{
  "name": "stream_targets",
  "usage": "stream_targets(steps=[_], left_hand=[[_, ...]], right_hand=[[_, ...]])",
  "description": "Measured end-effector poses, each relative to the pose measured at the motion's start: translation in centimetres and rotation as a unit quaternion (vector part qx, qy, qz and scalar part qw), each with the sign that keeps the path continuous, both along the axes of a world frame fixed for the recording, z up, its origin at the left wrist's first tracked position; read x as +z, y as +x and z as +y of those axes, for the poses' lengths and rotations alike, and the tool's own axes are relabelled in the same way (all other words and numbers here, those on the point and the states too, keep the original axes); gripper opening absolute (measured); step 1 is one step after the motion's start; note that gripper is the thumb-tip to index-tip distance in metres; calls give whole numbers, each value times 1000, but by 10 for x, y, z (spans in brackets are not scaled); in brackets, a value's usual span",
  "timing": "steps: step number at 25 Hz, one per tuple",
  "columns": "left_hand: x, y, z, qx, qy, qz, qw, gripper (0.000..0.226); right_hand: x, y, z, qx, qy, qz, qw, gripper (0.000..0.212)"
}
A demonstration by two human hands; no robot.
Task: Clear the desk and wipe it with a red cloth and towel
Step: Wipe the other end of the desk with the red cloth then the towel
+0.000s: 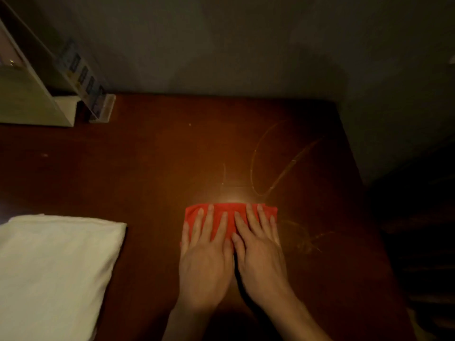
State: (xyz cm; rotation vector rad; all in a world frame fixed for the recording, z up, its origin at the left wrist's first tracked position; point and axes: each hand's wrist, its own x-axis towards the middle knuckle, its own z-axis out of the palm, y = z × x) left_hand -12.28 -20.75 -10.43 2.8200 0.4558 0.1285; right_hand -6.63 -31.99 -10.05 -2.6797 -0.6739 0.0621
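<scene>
Item one: my left hand, palm down, fingers straight and slightly fanned, pressing flat on the red cloth. It grips nothing; the fingers simply lie on the fabric.

Item two: my right hand, also palm down with fingers straight, pressing the same cloth. It sits just beside the left hand, the two touching along their inner edges.

Item three: the cloth, folded into a low band, lying on the desk under both sets of fingers. Its far edge shows just beyond my fingertips; its ends stick out a little past the outer fingers on each side. The part under my palms is hidden.

Item four: the desk, dark reddish-brown wood. A bright glare spot sits just beyond the cloth. Pale curved streaks mark the surface ahead and to the right of my right hand, with fainter smears close beside that hand.

Item five: a white towel, folded, lying flat on the desk well to the left of my left hand, not touching the cloth.

Item six: a pale box-like stand far ahead and left of my hands, by the wall, with a row of small packets leaning beside it. I cannot tell what they are in this dim light.
</scene>
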Motion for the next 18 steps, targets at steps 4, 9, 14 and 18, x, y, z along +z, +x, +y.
stream_targets(steps=[4, 9, 14, 18], left_hand=[[1, 29, 15, 10, 0, 2, 1000, 55], [-5, 5, 1, -7, 5, 2, 1000, 53], [6, 60, 32, -18, 4, 16, 1000, 58], [4, 76, 42, -17, 17, 16, 1000, 57]], right_hand=[[6, 33, 14, 27, -10, 35, 999, 65], [8, 4, 1, 14, 8, 56, 998, 54], [6, 60, 28, 22, -7, 20, 1000, 63], [8, 72, 40, 17, 5, 29, 999, 64]])
